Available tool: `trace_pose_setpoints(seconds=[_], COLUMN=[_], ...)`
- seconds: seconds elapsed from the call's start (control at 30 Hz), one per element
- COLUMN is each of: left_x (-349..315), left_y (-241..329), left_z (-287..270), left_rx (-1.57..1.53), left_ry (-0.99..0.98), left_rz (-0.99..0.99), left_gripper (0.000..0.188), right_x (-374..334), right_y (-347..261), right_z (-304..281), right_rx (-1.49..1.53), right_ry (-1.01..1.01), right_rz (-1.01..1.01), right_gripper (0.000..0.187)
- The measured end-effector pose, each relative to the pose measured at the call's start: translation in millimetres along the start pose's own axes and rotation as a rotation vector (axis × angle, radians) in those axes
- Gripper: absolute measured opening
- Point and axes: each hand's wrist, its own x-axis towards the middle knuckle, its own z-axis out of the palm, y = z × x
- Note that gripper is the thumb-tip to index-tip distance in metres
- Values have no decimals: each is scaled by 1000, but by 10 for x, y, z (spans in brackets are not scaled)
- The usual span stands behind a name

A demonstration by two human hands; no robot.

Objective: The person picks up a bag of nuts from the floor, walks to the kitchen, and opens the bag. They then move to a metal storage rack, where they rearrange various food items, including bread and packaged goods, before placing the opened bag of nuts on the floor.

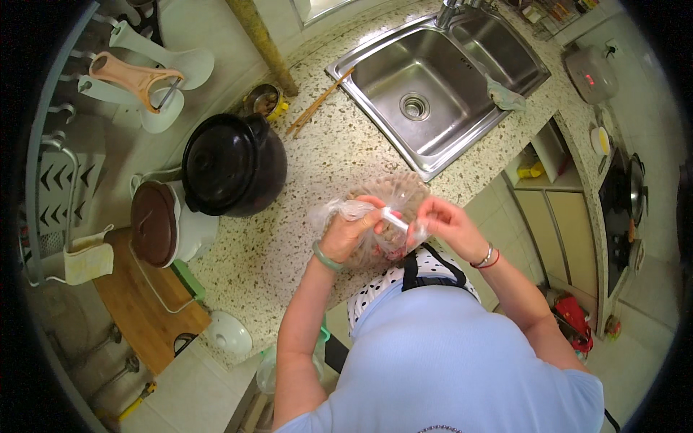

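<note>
A clear plastic bag [404, 189] with something brownish inside rests at the counter's front edge, close to my body. My left hand [351, 232] is closed round the bag's gathered plastic, and a crumpled part of it sticks out on the left. Between my hands runs a short white strip [395, 219], which looks like twisted plastic or a tie; I cannot tell which. My right hand [453, 225] pinches clear plastic near the right end of this strip. What exactly the bag contains is blurred by the plastic.
Left of the bag stands a black lidded pot [234, 166], beside a white pot with a brown lid [155, 224]. Chopsticks [317, 105] lie by the steel sink [426, 148]. A wooden board [137, 303] and a white lid [229, 332] are at the lower left.
</note>
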Motion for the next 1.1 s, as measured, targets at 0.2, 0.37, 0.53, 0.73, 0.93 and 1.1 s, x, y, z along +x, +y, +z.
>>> trace_pose_setpoints(seconds=[0.2,0.37,0.53,0.73,0.93,1.1], left_x=[5,-44,-163,-228,-158,-157], left_y=[171,263,346,313,329,186], left_z=[207,265,304,260,338,223], left_rx=[196,376,546,767,1192,1016], left_ry=[91,-8,7,188,222,279], left_rz=[-61,-99,-54,134,542,479], left_gripper=[17,12,15,19,26,30], right_x=[124,528,703,651,549,532], right_y=[91,14,98,173,174,275], right_z=[-186,-25,-68,-56,-21,-102], right_rx=[-252,-570,-709,-825,-330,-452], right_ry=[273,28,-138,-175,-110,-121], right_rz=[-143,-310,-192,-118,60,105], right_gripper=[17,23,27,29,25,25])
